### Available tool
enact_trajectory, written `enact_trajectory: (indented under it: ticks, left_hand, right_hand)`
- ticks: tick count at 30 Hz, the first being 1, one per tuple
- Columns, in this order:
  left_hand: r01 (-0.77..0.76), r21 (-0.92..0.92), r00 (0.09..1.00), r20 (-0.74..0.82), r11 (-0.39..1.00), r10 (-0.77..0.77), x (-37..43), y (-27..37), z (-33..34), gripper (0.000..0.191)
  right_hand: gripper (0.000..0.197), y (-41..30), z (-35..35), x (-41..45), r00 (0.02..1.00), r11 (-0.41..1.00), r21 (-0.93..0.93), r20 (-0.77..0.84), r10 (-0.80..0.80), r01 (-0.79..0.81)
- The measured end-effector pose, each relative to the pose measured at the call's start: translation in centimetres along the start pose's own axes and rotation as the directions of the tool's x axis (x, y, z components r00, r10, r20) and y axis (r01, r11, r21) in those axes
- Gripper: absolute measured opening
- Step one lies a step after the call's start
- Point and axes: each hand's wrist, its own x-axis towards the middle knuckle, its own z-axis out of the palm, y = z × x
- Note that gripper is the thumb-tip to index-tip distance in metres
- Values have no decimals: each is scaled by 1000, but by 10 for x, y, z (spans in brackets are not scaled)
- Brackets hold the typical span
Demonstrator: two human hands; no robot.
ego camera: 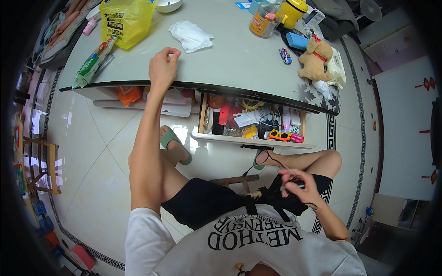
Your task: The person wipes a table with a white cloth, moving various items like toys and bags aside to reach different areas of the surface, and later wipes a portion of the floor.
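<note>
My left hand [163, 65] rests near the front edge of the light-topped table [234, 65], its fingers curled together; whether something small is pinched in them cannot be told. A crumpled white tissue [191, 36] lies just beyond it. Over my lap, my right hand [301, 186] is closed on a dark cable [271, 159], which loops out towards the drawer. A small dark piece shows between the fingers. Below the tabletop, the pulled-out drawer [252, 138] holds a jumble: orange-and-yellow toy sunglasses [279, 135], a red item [228, 114], white cables and plastic packets.
On the table are a yellow plastic bag [127, 22], a green packet [93, 63], a clear jar [262, 22], a toy car [285, 56] and a plush dog [315, 59]. An orange bag [129, 95] sits on the shelf below. A wooden stool [234, 180] shows between my legs.
</note>
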Motion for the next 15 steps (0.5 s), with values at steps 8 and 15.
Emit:
enact_trajectory:
  ticks: [8,15]
  left_hand:
    - [-24,-455,989,-141,890,-46,-25,-14,-34,19]
    - [45,-514,991,-86,856,-103,-42,-3,-47,19]
  right_hand:
    - [26,-42,-9,36,919,924,-188,-158,-363,333]
    - [15,-49,-20,78,888,927,-183,-276,-367,327]
